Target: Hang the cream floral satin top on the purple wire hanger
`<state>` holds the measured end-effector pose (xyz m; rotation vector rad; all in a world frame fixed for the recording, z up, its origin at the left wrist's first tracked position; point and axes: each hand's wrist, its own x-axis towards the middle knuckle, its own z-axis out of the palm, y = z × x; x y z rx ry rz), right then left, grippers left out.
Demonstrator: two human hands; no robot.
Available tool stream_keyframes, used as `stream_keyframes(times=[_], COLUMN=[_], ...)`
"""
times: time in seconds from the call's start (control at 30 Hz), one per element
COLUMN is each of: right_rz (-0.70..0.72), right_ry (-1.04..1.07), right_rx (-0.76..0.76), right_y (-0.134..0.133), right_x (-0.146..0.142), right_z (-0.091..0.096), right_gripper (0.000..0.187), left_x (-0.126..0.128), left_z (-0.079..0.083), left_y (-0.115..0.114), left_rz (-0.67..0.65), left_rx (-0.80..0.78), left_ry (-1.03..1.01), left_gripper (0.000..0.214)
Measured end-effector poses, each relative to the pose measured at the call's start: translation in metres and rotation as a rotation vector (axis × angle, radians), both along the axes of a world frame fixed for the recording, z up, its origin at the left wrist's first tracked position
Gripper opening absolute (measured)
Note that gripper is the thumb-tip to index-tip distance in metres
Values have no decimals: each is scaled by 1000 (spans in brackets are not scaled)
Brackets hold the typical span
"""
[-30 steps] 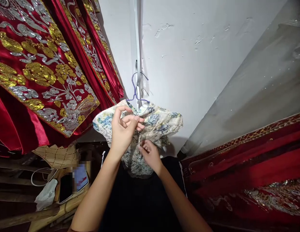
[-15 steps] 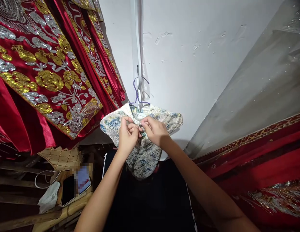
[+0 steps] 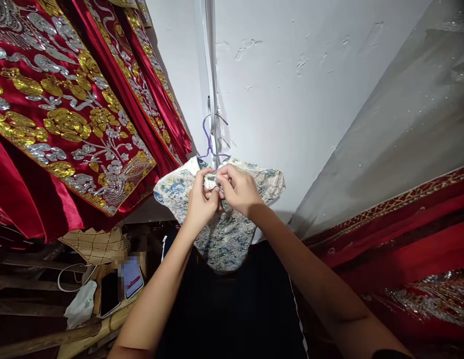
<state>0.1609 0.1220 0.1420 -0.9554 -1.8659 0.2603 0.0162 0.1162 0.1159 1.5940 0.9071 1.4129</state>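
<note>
A cream garment with a blue and green floral pattern [image 3: 226, 244] hangs on a purple hanger [image 3: 208, 142] in front of me. My left hand [image 3: 204, 199] is closed at the front of its neckline, thumb and fingers pinching the collar edge. Right beside it, my right hand [image 3: 239, 189] pinches the same collar, fingertips touching or nearly touching those of the left. Whatever small fastening may lie between the fingertips is hidden. The lower part of the garment hangs down toward my dark clothing [image 3: 224, 314].
Red garments with gold and silver embroidery [image 3: 85, 119] hang at the left. A metal pole [image 3: 211, 65] runs up the white wall [image 3: 291, 99]. Two phones [image 3: 110, 294], a white cable and crumpled tissue [image 3: 82, 301] lie on a wooden seat. Red fabric [image 3: 422, 239] fills the lower right.
Both hands have shifted slightly up at the collar and drawn closer together. The left fingers now reach higher on the neckline. The whole view has shifted a little.
</note>
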Motion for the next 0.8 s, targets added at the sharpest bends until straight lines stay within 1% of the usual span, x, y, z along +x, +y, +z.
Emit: stream_keyframes(times=[0.07, 0.13, 0.2, 0.27, 0.33, 0.37, 0.43, 0.5, 0.57, 0.6, 0.67, 0.73, 0.8], right_rz=[5, 23, 45, 60, 81, 97, 150, 220, 270, 265, 256, 197, 135], right_ry=[43, 120, 237, 364, 469, 527, 676, 865, 1044, 1129, 1314, 1484, 1549], right_rx=[-16, -16, 18, 55, 55, 37, -26, -138, -251, -269, -262, -297, -342], right_y=[0, -1, -1, 2, 5, 7, 7, 5, 2, 1, 2, 4, 6], right_x=[3, 7, 16, 31, 54, 68, 99, 127, 148, 154, 158, 154, 147], right_z=[5, 13, 20, 28, 31, 31, 26, 14, -7, -19, -48, -79, -106], right_gripper=[10, 11, 14, 14, 12, 11, 9, 15, 26, 29, 30, 26, 21], left_x=[0, -2, -6, -11, -18, -22, -31, -40, -46, -49, -54, -57, -60], left_z=[3, -1, -13, -28, -39, -42, -42, -38, -33, -31, -31, -34, -39], left_y=[7, 12, 12, 7, -1, -4, -9, -10, -9, -8, -8, -11, -15], left_rz=[-36, -83, -139, -176, -145, -105, 2, 109, 192, 221, 258, 256, 237], left_rx=[2, -29, -103, -157, -136, -97, -2, 85, 141, 152, 158, 169, 201], left_ry=[79, 195, 317, 399, 442, 472, 565, 682, 767, 790, 798, 771, 736], left_gripper=[45, 48, 48, 45, 42, 41, 36, 27, 17, 16, 18, 24, 29])
